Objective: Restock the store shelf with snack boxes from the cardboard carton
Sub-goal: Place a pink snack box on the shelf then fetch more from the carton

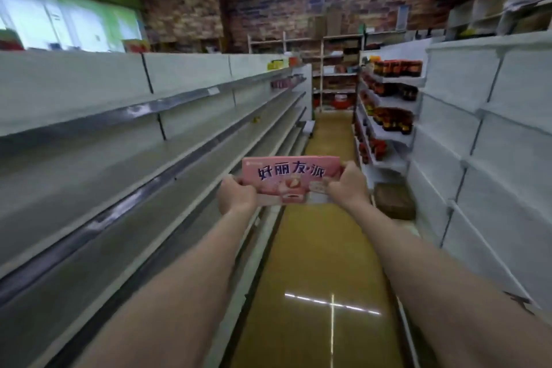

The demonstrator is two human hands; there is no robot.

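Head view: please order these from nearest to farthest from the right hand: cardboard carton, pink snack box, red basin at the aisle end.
1. pink snack box, held in the right hand
2. cardboard carton, on the floor, right
3. red basin, far aisle end

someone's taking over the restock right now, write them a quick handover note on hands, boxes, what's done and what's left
Left hand: grips the left end of the pink snack box.
Right hand: grips its right end. The box is held out flat over the aisle, print facing up, not touching any shelf.
Cardboard carton: on the floor at the foot of the right-hand shelving, ahead of the hands; contents not visible.
Left shelves: the near tiers show no stock.
Done: one box is out and in a two-handed grip.
Left: set this box on a shelf, then return to the carton for more.
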